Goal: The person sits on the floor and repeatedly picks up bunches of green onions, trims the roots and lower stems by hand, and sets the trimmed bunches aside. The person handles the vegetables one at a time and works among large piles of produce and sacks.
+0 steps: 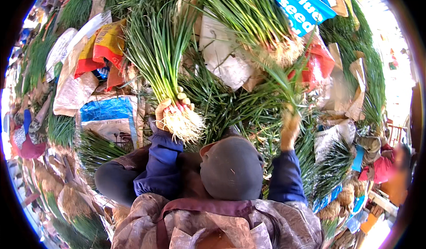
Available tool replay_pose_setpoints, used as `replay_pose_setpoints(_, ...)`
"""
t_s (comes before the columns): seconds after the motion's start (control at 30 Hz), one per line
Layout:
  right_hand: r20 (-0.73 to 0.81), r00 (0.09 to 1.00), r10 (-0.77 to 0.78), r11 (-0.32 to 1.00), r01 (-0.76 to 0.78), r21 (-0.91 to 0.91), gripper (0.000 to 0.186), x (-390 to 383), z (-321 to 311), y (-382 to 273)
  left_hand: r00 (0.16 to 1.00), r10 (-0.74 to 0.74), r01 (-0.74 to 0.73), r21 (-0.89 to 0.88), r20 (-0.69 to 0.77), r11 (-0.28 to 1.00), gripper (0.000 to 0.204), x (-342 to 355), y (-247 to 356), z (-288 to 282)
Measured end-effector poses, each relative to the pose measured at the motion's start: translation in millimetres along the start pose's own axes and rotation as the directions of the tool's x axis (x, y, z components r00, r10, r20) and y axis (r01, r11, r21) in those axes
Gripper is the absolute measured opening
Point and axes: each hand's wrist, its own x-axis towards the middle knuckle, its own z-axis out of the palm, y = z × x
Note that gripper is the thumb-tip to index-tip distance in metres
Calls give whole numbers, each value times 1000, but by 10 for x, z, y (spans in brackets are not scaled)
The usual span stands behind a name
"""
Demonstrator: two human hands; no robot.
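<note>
As we look through the head view, our left hand (161, 112) grasps an onion bunch (163, 67) just above its roots, left of centre. Our right hand (290, 127) blurs near some leaves (286, 83) on the right; whether its fingers grip, we cannot tell. We seem to be cleaning or gathering stalks; next likely calls for holding the bunch firm.

Left hand (162, 113), 9 o'clock, clasping rooted green bunch (162, 62), leaves toward 11. Right hand (290, 128), 3 o'clock, blurred beside loose blades (284, 85). Second bunch (255, 20), 1 o'clock.
</note>
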Motion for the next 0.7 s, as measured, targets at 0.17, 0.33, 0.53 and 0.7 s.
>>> replay_pose_setpoints(0.17,-353,928,122,581,-355,-732,28,-1649,-1937,424,997,-28,33,-61,77,998,56,-50,-40,-148)
replay_pose_setpoints(0.33,-508,541,670,-172,-552,-816,50,-3012,-2559,708,995,-46,29,182,90,983,47,-65,64,76)
replay_pose_setpoints(0.53,128,778,615,87,95,-992,43,-1623,-1503,539,995,-58,18,429,81,903,51,96,365,603)
replay_pose_setpoints(0.7,503,848,-170,304,530,-791,37,652,451,-467,996,-73,40,488,49,872,43,652,424,594)
